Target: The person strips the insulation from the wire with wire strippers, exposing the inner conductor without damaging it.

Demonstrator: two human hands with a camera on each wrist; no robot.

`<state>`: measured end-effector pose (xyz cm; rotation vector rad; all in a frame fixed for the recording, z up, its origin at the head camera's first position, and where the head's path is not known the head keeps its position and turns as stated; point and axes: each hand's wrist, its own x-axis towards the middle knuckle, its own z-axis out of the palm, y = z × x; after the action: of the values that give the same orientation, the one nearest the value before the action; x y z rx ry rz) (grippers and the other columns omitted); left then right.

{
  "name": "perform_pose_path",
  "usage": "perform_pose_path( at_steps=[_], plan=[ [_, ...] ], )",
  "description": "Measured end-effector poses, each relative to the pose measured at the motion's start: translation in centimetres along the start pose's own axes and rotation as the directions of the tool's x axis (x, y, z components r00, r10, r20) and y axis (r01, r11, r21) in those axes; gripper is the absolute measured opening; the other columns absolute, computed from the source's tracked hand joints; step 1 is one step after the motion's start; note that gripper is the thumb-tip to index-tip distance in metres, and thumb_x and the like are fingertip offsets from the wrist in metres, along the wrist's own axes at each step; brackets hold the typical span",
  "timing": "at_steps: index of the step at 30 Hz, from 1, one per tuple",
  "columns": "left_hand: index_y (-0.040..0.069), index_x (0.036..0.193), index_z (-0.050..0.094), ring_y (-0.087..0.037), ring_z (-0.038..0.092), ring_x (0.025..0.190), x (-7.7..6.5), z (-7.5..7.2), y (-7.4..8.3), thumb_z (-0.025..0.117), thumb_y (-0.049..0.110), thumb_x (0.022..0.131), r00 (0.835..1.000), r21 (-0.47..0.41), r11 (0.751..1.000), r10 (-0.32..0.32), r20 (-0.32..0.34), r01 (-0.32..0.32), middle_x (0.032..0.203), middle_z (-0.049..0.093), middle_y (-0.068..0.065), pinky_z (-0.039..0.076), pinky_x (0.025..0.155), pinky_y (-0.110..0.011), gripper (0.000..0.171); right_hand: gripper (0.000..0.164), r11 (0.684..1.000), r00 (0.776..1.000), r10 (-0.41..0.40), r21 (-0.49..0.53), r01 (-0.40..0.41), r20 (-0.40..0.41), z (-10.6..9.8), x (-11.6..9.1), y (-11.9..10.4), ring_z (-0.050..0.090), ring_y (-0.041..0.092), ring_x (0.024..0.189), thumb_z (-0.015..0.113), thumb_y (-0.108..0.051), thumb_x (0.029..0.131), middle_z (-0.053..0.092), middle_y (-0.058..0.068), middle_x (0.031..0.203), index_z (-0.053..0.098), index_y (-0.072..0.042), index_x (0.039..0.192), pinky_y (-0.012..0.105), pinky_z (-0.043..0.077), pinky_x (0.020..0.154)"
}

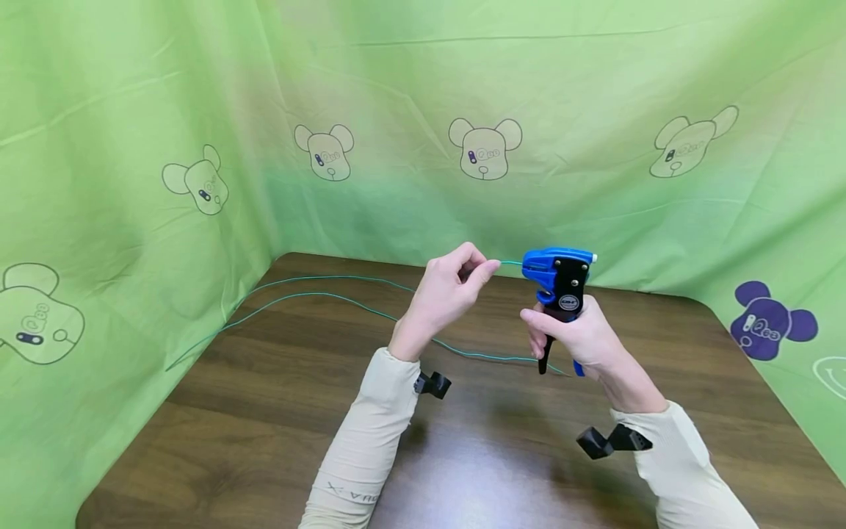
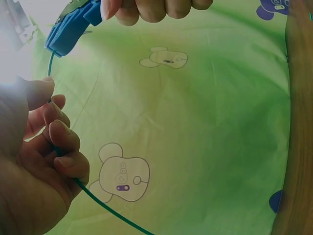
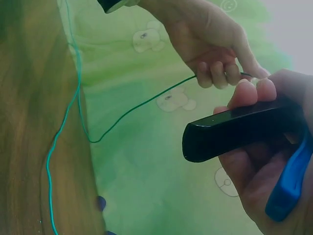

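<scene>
My left hand (image 1: 452, 283) pinches a thin green wire (image 1: 511, 262) between thumb and fingertips. From there the wire's short end runs to the nose of a blue and black wire stripper (image 1: 570, 283). In the left wrist view the wire (image 2: 112, 210) also passes under the curled lower fingers and trails away. My right hand (image 1: 581, 334) grips the stripper upright by its handles, fingers wrapped round the black one. The black handle (image 3: 230, 132) and the blue handle (image 3: 288, 191) stand apart in the right wrist view. The wire's tip is hidden at the stripper's nose.
The rest of the wire (image 1: 324, 294) loops across the left of the brown wooden table (image 1: 264, 426), and its other end lies below the right hand. Green cloth (image 1: 396, 73) printed with bear heads hangs behind and at the sides. Both wrists carry small black camera mounts (image 1: 432, 384).
</scene>
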<state>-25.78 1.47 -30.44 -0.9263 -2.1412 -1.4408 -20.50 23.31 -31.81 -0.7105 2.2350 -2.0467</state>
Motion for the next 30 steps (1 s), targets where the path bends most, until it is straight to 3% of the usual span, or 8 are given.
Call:
perform_pose_path(
  at_steps=[30],
  plan=[
    [0.013,0.083,0.061,-0.007,0.042,0.057,0.01,0.10,0.11,0.063,0.027,0.096,1.000,0.014,1.000,0.019,-0.013,-0.019,0.065,0.048,0.002,0.034,0.053,-0.018,0.019,0.029,0.996,0.999,0.046,0.080,-0.048,0.026,-0.22,-0.01,-0.01,0.053,0.020,0.043,0.056,-0.001,0.096,0.051,0.000,0.053,0.050,-0.005,0.068,0.039,0.048,0.046]
  ],
)
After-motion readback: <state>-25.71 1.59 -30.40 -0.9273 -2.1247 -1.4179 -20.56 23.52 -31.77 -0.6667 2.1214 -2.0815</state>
